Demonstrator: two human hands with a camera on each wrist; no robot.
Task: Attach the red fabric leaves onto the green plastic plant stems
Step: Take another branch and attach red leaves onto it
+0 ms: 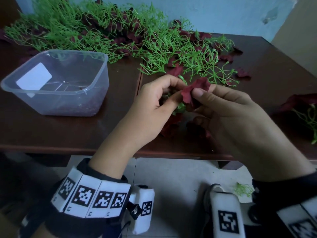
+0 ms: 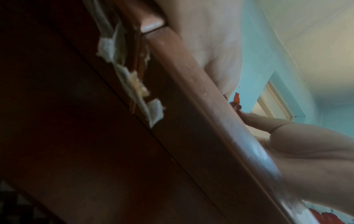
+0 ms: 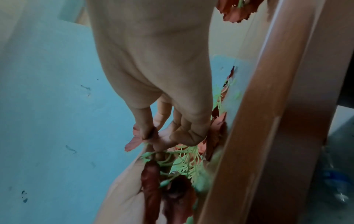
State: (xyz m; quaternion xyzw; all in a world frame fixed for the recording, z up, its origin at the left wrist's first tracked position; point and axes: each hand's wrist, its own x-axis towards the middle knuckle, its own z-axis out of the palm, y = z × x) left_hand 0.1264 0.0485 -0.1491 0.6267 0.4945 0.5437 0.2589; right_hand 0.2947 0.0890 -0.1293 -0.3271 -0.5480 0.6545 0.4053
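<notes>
A red fabric leaf (image 1: 190, 91) is pinched between the thumb and fingers of my right hand (image 1: 199, 94), just above the dark wooden table (image 1: 51, 131). My left hand (image 1: 169, 93) curls round a small green plastic stem (image 1: 180, 107) right beside it, fingertips meeting the leaf. The right wrist view shows my right hand (image 3: 162, 136) pinching the leaf (image 3: 132, 142), and my left hand (image 3: 122, 189) below gripping the stem (image 3: 184, 160) with dark red leaves (image 3: 151, 181) on it. In the left wrist view the table's edge (image 2: 191, 91) hides most of this.
A clear plastic box (image 1: 96, 79) stands at the left of the table. A big heap of green stems (image 1: 103, 31) mixed with dark red leaves runs along the back. Loose red leaves (image 1: 173, 124) lie under my hands. Another leafy stem (image 1: 305, 103) lies at the right edge.
</notes>
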